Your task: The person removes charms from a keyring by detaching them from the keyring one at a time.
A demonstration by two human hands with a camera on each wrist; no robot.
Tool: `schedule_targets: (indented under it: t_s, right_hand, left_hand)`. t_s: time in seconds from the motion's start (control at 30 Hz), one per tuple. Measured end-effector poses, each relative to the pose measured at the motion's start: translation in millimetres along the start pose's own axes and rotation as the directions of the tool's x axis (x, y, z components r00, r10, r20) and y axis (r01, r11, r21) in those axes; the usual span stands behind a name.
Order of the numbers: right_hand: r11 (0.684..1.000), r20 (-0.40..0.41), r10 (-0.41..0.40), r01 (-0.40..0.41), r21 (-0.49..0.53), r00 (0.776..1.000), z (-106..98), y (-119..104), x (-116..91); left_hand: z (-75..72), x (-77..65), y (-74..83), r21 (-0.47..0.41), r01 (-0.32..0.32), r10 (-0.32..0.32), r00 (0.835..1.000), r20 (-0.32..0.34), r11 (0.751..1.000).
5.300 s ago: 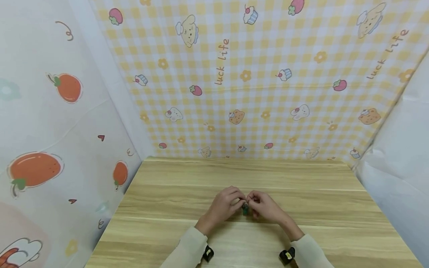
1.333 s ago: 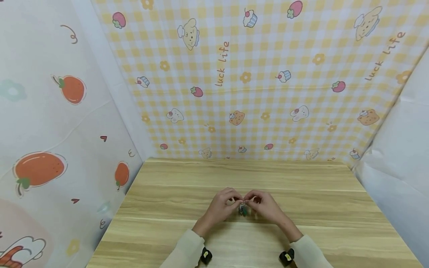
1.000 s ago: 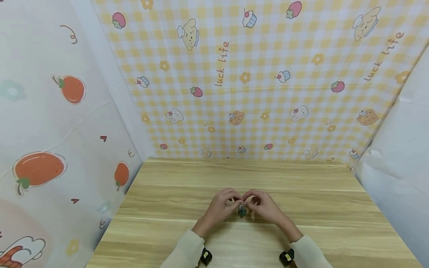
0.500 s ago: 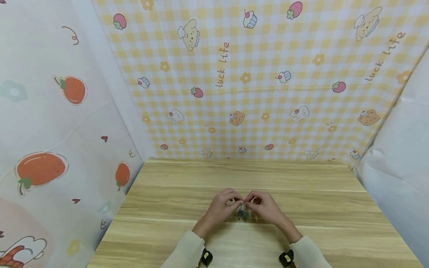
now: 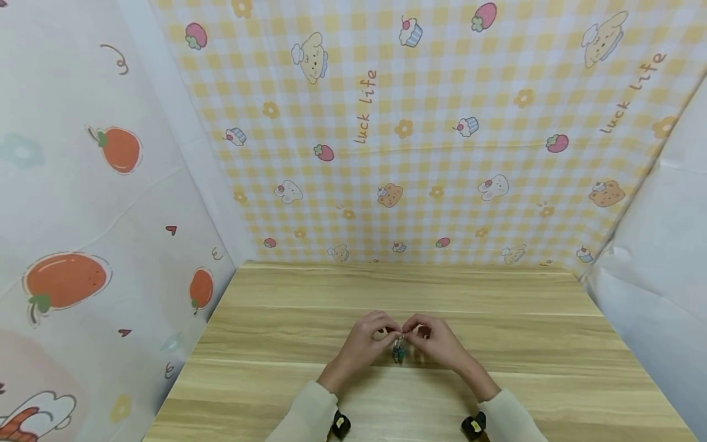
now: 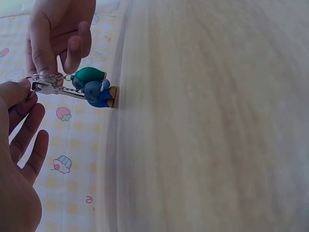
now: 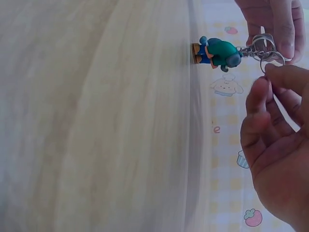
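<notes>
In the head view my left hand [image 5: 366, 339] and right hand [image 5: 437, 341] meet at the fingertips over the middle of the table. Between thumbs and forefingers they pinch a metal key ring [image 7: 273, 59]. A silver key [image 6: 72, 92] hangs from it, along with short chains bearing small figurine charms. One figurine [image 6: 89, 74] has a green back; beside it a grey-headed figurine [image 6: 99, 93] wears blue. In the wrist views the figurines dangle toward the tabletop, feet down. The fingers cover part of the ring.
The wood-grain table [image 5: 265, 344] spreads around both hands. Behind it rises a yellow checked cloth [image 5: 342, 153] with cartoon prints. A white printed sheet [image 5: 138, 209] stands at left, a plain white one [image 5: 657, 264] at right. Black wrist cameras [image 5: 340, 423] sit at the cuffs.
Compared with about five seconds ago, the fingertips have come together and the charms hang lower and show more. Over the last second the figurines swing and turn slightly while both hands stay nearly still.
</notes>
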State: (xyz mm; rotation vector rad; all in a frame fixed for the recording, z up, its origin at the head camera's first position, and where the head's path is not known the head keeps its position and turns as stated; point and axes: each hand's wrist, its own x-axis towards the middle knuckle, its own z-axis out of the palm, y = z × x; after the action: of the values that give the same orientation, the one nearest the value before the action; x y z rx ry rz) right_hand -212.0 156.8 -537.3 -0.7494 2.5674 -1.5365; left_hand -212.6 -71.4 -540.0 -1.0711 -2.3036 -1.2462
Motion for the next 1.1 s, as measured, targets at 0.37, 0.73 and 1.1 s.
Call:
schedule_targets:
  t_s: [0.37, 0.73, 1.1]
  right_hand:
    - [0.995, 0.017, -0.092, 0.092, 0.039, 0.996, -2.4, -2.4, -0.7]
    - [0.991, -0.022, -0.134, 0.133, -0.032, 0.991, 1.0, 1.1, -1.4]
    - [0.996, -0.086, -0.081, 0.077, -0.045, 0.993, 2.6, 1.1, -1.3]
  left_hand:
    - [-0.1, -0.1, 0.7, -0.004, 0.013, -0.013, 1.000, -0.002, 1.000]
    - [1.0, -1.8, -1.9, -0.013, 0.020, -0.020, 1.000, -0.008, 1.000]
    - [-0.4, -1.0, 0.7, -0.041, 0.014, -0.014, 1.000, 0.003, 0.999]
